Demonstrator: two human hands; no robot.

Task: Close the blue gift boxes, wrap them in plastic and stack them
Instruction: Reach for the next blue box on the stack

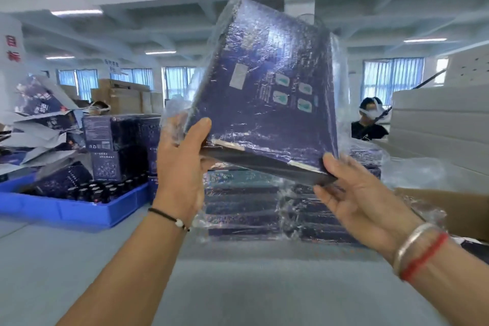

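Observation:
A closed blue gift box (267, 92) in a clear plastic bag is tilted up in the air, its printed face turned to me. My left hand (182, 164) grips its lower left corner, thumb on the face. At the lower right corner, my right hand (352, 193) holds the bottom edge, thumb on the face too. Loose plastic sticks out around the box. Below and behind it, two stacks of wrapped blue boxes (285, 209) stand side by side on the grey table (238, 286).
A blue crate (66, 209) of dark bottles sits at the left, with unwrapped blue boxes (116, 145) and flattened box blanks (42, 124) behind it. White foam sheets (439, 119) pile up at the right, beside a brown carton (460, 209). Two people work at the back.

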